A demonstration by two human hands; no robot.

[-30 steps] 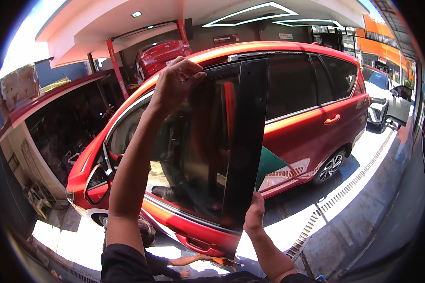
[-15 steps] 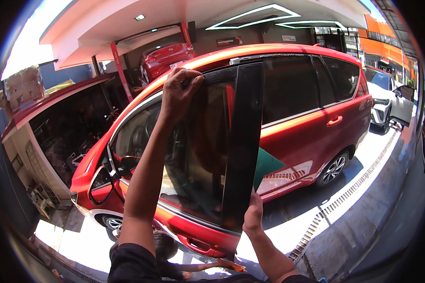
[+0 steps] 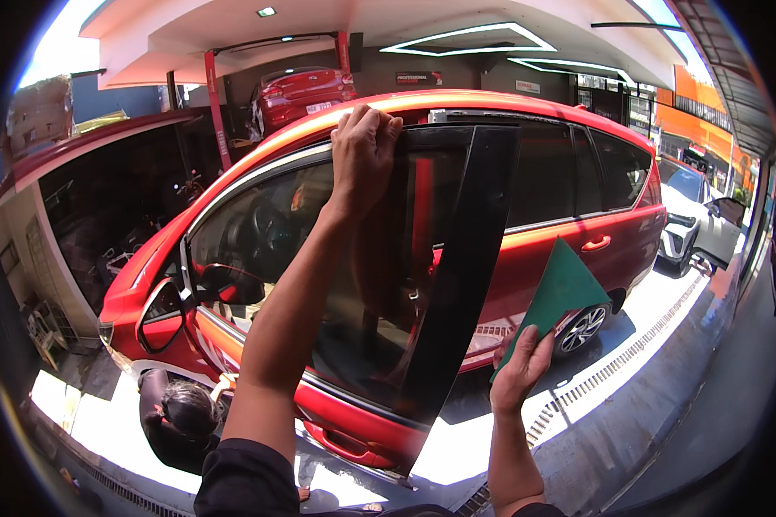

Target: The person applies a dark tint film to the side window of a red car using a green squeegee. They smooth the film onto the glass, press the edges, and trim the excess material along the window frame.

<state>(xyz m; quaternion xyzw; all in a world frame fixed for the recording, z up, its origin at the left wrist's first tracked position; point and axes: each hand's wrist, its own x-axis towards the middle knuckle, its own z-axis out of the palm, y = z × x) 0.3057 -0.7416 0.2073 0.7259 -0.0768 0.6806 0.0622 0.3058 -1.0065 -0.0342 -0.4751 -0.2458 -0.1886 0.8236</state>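
Two hands (image 3: 364, 155): left on door edge (image 3: 442, 135), right (image 3: 521, 369) holding green card (image 3: 562, 286) clear.

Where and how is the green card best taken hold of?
Probably by its lower end, coming from below, with thumb and fingers on opposite faces. The green card looks thin and flat, stands tilted and narrows downward to where the right hand holds it; gripping there leaves the broad upper part uncovered.

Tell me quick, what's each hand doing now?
Left hand: closed on the top of the door frame.
Right hand: closed, holding a green card.
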